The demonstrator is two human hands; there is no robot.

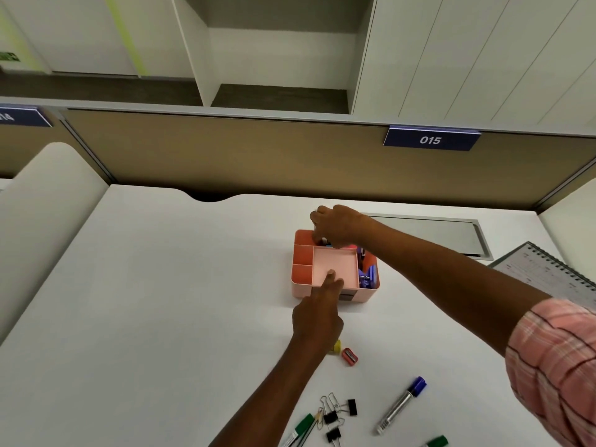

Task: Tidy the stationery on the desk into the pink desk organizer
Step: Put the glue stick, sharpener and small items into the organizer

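Stationery is lying loose along the near edge of the tabletop (161,285) while I am working both hands at the pink organizer (322,293), which sits toward the far middle. My right hand (338,225) is curled over the organizer's far compartment, fingers pinched downward on something small with a blue edge; I cannot tell what it is. My left hand (317,312) is resting loosely on the organizer's near rim, one finger stretched onto the smooth, shallow, empty tray, grasping nothing and steadying the box.

What matters next, I am judging, is that the leftovers lie behind both hands, toward me. The red sharpener (350,355) and a yellow piece (337,346) sit just beside my left wrist, so that hand is nearer. The blue-capped marker (401,404) is pointing diagonally from the near edge toward the far right, its barrel glossy and round, closer to my right arm. The black binder clips (338,414), with thin wire handles, and two green-capped markers (301,425) lie nearest the edge.
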